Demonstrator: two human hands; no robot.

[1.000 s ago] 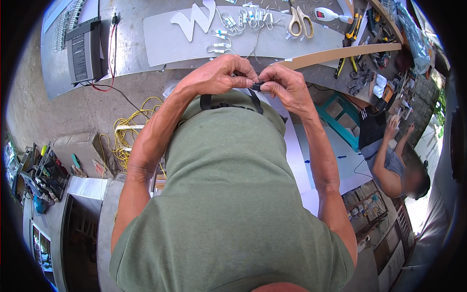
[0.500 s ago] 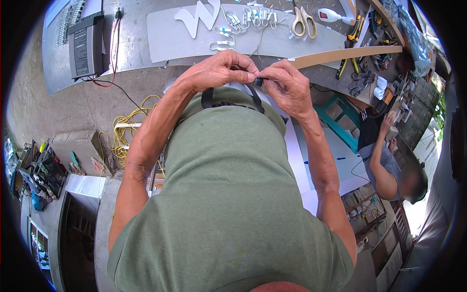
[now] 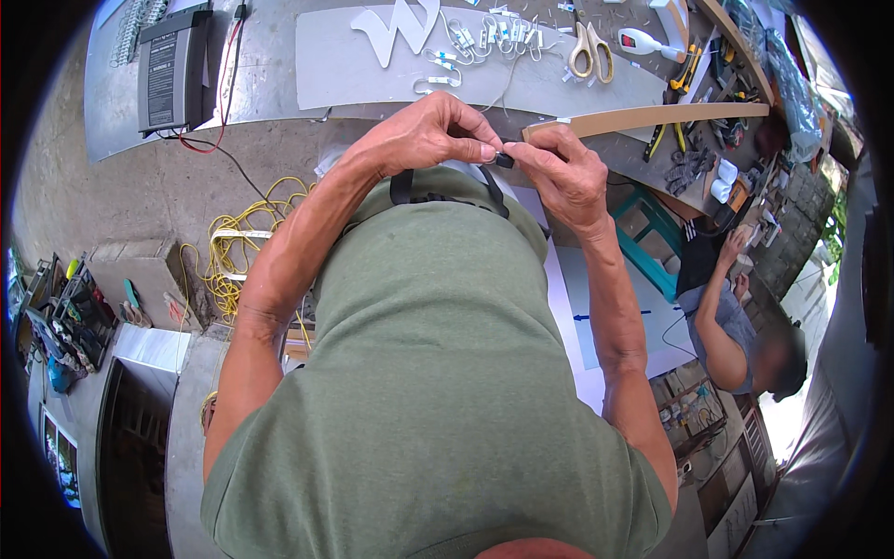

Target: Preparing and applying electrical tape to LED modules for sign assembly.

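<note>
Between both hands, at twelve o'clock from the green shirt (image 3: 438, 373), I see left hand (image 3: 419, 140) and right hand (image 3: 563, 177) pinching shut on a small black clip (image 3: 504, 160) attached to a black strap (image 3: 447, 191). Fastening appears underway; aligning the parts likely follows.

Views: one only, a wide fisheye camera worn on the person's head.
Facing: steeply down over the person's own chest and green shirt (image 3: 419, 391), with the bench (image 3: 391, 70) at the top edge.
Nearness: close to the left hand (image 3: 424, 135) and right hand (image 3: 563, 172), which meet just above centre; the floor lies far below.
Distortion: straight edges bend near the rim; black corners ring the picture.
Periphery: another person (image 3: 736, 326) sits at the right edge.
</note>
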